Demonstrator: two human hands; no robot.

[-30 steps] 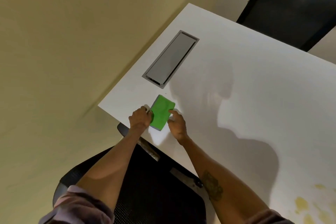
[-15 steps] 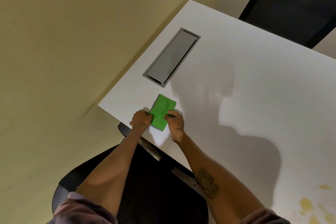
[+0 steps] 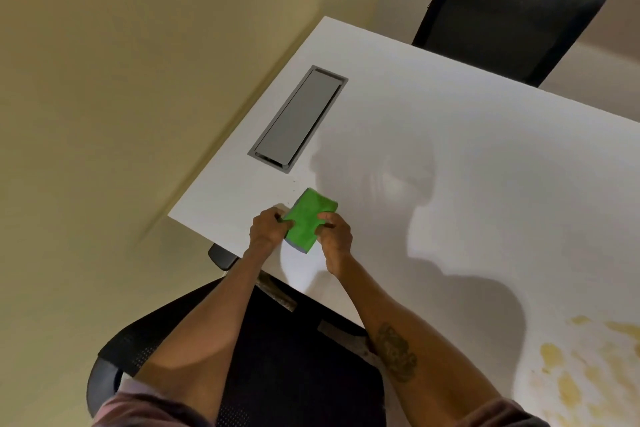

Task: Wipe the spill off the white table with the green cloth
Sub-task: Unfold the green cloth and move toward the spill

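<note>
The folded green cloth (image 3: 307, 221) lies near the left corner of the white table (image 3: 467, 156). My left hand (image 3: 268, 229) grips its left edge and my right hand (image 3: 334, 234) grips its right edge, fingers curled over the top. The near end of the cloth looks slightly lifted off the surface. The yellowish spill (image 3: 588, 367) spreads in blotches over the table's lower right part, far from both hands.
A grey cable hatch (image 3: 298, 116) is set into the table beyond the cloth. A black mesh chair (image 3: 277, 364) sits under my arms at the table's near edge. Another black chair (image 3: 509, 10) stands at the far side. Beige floor lies to the left.
Both hands have closed in tighter on the cloth's two sides. The cloth stays in about the same spot.
</note>
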